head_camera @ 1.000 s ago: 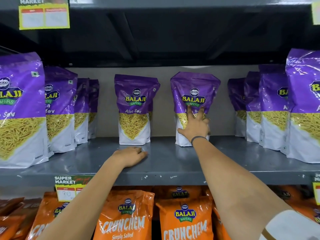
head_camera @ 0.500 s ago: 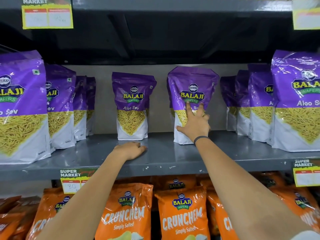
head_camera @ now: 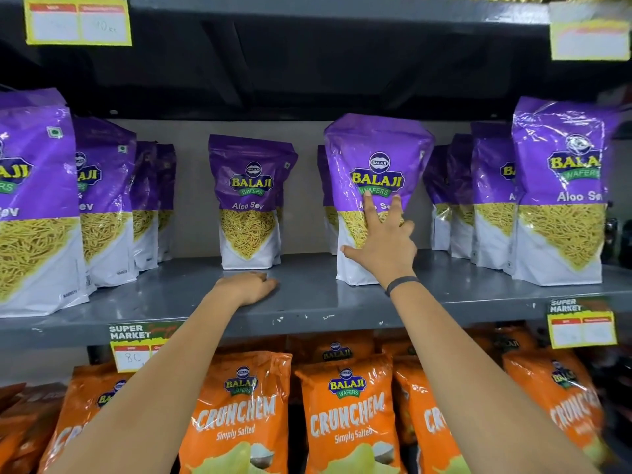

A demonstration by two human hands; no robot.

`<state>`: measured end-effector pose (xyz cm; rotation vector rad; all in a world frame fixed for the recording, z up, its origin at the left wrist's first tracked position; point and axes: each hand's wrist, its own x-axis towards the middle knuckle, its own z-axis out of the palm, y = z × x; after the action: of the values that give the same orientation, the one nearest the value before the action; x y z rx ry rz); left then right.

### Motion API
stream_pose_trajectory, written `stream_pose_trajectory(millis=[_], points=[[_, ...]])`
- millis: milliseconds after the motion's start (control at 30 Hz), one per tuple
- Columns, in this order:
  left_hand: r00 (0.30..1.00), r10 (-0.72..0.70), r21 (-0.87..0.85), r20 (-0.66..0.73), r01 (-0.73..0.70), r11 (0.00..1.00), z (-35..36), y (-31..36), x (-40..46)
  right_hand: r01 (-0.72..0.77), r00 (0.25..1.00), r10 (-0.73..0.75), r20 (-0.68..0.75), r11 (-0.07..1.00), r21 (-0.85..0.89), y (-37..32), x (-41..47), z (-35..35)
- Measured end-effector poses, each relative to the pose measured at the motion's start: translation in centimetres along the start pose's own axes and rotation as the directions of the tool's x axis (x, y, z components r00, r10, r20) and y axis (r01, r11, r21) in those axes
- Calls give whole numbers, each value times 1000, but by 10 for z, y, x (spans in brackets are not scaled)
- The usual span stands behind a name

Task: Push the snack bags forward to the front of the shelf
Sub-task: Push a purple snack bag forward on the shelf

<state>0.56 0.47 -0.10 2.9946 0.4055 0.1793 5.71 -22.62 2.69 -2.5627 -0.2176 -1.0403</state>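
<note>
A grey shelf (head_camera: 307, 302) carries upright purple snack bags (head_camera: 557, 200), rows to either side standing nearer its front edge. The right hand (head_camera: 383, 248) lies flat, fingers spread, on one purple bag (head_camera: 376, 172), its grip apart, likely steadying it while sliding. Left of it another bag (head_camera: 249, 200) waits farther back. Nearer, the left hand (head_camera: 248, 287) rests loosely curled, bracing on the shelf.

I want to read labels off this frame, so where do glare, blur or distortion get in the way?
Head view: glare streaks the purple bag under the right hand; the far-right purple bag and upper-right price tag are blurred; wide-angle bowing stretches the edge bags; the space under the upper shelf is dark.
</note>
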Motion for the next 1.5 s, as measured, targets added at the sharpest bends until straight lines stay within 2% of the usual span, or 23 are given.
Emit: stream_pose_trajectory(millis=[833,1500], points=[[999,30,-35,30,-29,999,-3,4,-6,14,999,-15,-29,1000,-19,5,-42,-43],[1000,16,-4,2,-16,1000,-2,2,-3,55,988,-57,-144,998,-17,12,-55,-40]])
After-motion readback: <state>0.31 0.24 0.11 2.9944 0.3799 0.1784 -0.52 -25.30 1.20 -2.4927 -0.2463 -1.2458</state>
